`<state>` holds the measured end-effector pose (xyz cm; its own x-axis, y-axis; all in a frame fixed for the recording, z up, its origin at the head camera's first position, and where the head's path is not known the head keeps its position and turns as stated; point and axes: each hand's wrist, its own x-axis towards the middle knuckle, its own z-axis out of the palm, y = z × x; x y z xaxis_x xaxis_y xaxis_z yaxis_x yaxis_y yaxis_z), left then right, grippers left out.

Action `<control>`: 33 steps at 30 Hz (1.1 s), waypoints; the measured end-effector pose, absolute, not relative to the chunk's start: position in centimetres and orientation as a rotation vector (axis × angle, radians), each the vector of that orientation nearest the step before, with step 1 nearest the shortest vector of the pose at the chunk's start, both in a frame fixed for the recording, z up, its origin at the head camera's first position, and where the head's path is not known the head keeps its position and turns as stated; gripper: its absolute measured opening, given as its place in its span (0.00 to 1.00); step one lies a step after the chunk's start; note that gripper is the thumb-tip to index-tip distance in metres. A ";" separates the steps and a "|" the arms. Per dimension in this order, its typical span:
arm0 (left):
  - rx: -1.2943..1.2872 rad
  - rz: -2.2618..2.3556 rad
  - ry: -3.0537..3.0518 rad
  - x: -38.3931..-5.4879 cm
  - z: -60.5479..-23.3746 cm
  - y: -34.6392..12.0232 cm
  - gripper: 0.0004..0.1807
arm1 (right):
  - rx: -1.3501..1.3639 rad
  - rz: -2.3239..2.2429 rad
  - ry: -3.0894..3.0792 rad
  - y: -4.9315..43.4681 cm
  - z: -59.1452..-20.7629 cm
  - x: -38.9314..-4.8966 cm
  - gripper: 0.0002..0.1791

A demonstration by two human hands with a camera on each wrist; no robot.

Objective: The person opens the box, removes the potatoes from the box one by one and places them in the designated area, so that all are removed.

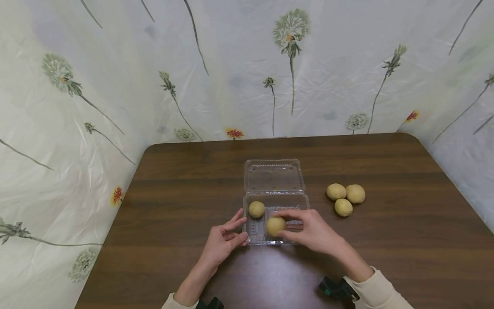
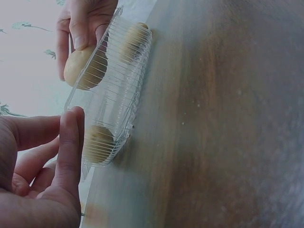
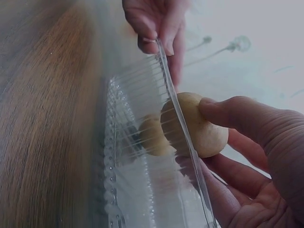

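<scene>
A clear plastic clamshell container (image 1: 251,237) sits on the table with its lid (image 1: 274,177) folded back. One round, yellowish potato (image 1: 256,209) lies inside at the back left. Between thumb and fingertips, my right hand (image 1: 316,231) holds a second potato (image 1: 275,226) at the container's front, level with its rim in the right wrist view. My left hand (image 1: 224,244) grips the container's left edge, its fingertips right at the rim; the left wrist view shows those fingers (image 2: 69,147) close up.
Three more potatoes (image 1: 343,207) are grouped on the brown wooden table (image 1: 185,184), right of the container. Behind and left of the table hangs a pale sheet (image 1: 239,86) with a dandelion print. Dark straps (image 1: 339,288) sit at both wrists.
</scene>
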<state>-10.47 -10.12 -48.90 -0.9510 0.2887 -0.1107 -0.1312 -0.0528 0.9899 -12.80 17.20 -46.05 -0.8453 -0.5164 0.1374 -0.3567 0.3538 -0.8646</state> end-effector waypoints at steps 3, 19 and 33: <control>0.167 2.086 1.928 -10.5 -48.9 -10.1 0.25 | -0.788 -1.519 2.444 17.4 -45.9 -12.7 0.23; 0.166 2.097 1.908 -10.5 -49.0 -10.1 0.26 | -0.774 -1.584 2.466 18.7 -45.6 -12.1 0.21; 0.174 2.094 1.932 -10.6 -49.0 -10.0 0.25 | -0.745 -1.621 2.504 20.3 -45.4 -11.4 0.21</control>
<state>-10.58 -10.01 -49.05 -0.9517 0.2887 -0.1044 -0.1273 -0.0617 0.9899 -11.45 20.27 -45.39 -0.8804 -0.4295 0.2009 -0.3592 0.3275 -0.8739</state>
